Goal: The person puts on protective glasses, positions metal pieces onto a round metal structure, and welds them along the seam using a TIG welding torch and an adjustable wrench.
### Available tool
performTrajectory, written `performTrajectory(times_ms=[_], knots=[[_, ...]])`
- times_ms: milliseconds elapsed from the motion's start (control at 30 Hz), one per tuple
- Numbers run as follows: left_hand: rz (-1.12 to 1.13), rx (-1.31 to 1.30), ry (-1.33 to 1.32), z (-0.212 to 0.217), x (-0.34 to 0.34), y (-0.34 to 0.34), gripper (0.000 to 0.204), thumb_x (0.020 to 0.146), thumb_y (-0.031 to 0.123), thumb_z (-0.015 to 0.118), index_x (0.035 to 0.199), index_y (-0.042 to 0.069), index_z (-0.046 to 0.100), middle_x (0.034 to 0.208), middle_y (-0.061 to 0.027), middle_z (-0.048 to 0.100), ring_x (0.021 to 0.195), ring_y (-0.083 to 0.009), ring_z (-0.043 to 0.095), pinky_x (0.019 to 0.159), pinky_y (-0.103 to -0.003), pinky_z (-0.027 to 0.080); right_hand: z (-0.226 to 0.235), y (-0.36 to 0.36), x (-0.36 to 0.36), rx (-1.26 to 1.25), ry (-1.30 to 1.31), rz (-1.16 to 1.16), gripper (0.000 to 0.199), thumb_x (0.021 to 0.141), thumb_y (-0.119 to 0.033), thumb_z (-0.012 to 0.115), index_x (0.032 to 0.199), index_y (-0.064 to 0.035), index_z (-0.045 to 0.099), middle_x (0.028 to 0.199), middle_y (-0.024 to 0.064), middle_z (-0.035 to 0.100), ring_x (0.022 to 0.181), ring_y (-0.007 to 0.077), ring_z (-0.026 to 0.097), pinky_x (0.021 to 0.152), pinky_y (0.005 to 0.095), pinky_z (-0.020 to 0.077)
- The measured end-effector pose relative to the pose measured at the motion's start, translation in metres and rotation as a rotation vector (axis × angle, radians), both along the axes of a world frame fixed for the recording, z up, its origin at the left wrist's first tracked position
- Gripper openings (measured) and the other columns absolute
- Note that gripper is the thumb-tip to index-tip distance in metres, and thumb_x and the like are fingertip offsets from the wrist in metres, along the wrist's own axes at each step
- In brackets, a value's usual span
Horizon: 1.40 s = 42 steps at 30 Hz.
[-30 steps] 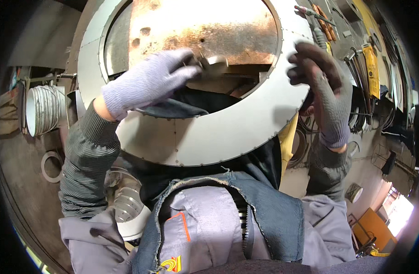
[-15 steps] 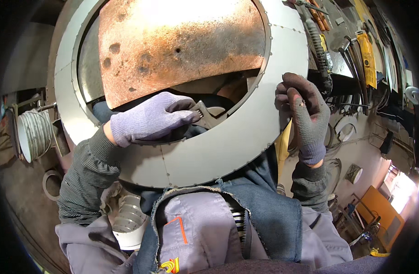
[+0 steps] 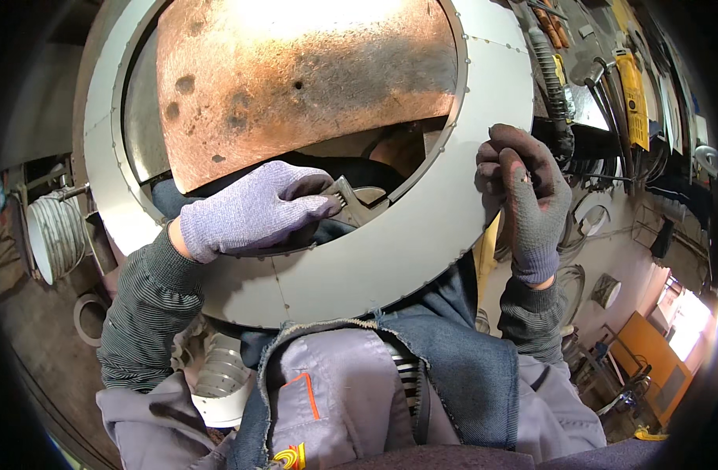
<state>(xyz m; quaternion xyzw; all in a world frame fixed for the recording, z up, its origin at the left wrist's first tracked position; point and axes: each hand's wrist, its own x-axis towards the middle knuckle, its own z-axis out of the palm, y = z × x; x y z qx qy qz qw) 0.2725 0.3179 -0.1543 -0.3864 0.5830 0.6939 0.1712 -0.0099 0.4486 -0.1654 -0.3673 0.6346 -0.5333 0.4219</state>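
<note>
A large pale grey metal ring (image 3: 367,262), with small weld spots along its edges, lies before me, tilted and reaching over my lap. My left hand (image 3: 253,207), in a lilac knit glove with dark fingertips, is at the ring's near inner edge. Its thumb and fingers close on a grey metal tool (image 3: 359,205) with a ridged part; its exact kind is unclear. My right hand (image 3: 527,192), in a worn grey glove, is curled at the ring's right outer edge. Its fingertips are bent together over the ring's face, and what they may hold is hidden.
A copper-coloured plate (image 3: 304,86) with dark spots shows inside the ring. At the right are a ribbed hose (image 3: 548,82), a yellow packet (image 3: 631,98) and rods. A spool (image 3: 57,235) stands left. A ribbed metal cylinder (image 3: 224,376) is beside my lap.
The ring and copper plate have shifted slightly left in view. Both hands keep nearly the same pose, the left slightly left and lower.
</note>
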Motion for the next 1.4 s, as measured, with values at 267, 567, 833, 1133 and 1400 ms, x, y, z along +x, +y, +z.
performTrajectory(times_ms=[267,567,833,1133,1400], knots=[[-0.048,-0.08,0.042,0.006,-0.008,-0.004,0.029,0.1,0.028,0.061,0.105,0.0,0.064,0.075,0.005,0.056,0.067,-0.0034,0.045,0.059,-0.023,0.041,-0.002,0.001,-0.001,-0.029,0.046,-0.014,0.032,0.098,-0.013,0.062,0.124,0.0052,0.062,0.104,0.014,0.07,0.088,0.0158,0.068,0.079,0.028,0.0558],[-0.008,-0.136,0.09,-0.003,-0.015,0.003,0.029,0.1,0.024,0.06,0.107,-0.004,0.063,0.084,0.0013,0.06,0.08,-0.0062,0.05,0.073,-0.024,0.046,0.0,0.0,0.0,-0.027,0.088,0.0,0.035,0.098,-0.017,0.064,0.125,0.0049,0.062,0.103,0.0138,0.07,0.087,0.0156,0.068,0.078,0.0279,0.0561],[-0.029,-0.067,0.088,-0.003,-0.012,0.003,0.03,0.101,0.027,0.058,0.095,-0.003,0.063,0.077,0.0034,0.054,0.072,-0.0045,0.045,0.064,-0.025,0.042,-0.002,0.002,0.001,-0.009,0.053,-0.031,0.034,0.097,-0.017,0.065,0.123,0.0043,0.063,0.103,0.0133,0.071,0.087,0.0156,0.068,0.079,0.0284,0.0564],[0.052,-0.101,0.056,0.002,-0.017,0.006,0.032,0.101,0.029,0.058,0.091,-0.001,0.061,0.07,0.0062,0.048,0.064,-0.0026,0.039,0.056,-0.024,0.037,-0.002,0.001,0.004,-0.017,0.037,-0.04,0.032,0.097,-0.015,0.064,0.123,0.0037,0.064,0.101,0.0128,0.071,0.086,0.0147,0.068,0.076,0.0277,0.0564],[-0.024,-0.186,0.049,0.004,-0.018,0.004,0.026,0.101,0.025,0.058,0.095,0.0,0.061,0.074,0.0045,0.049,0.07,-0.0038,0.041,0.062,-0.024,0.04,0.006,0.002,0.001,-0.025,0.022,-0.015,0.033,0.098,-0.013,0.064,0.125,0.0043,0.062,0.104,0.0134,0.07,0.088,0.0146,0.068,0.077,0.0274,0.0561]])
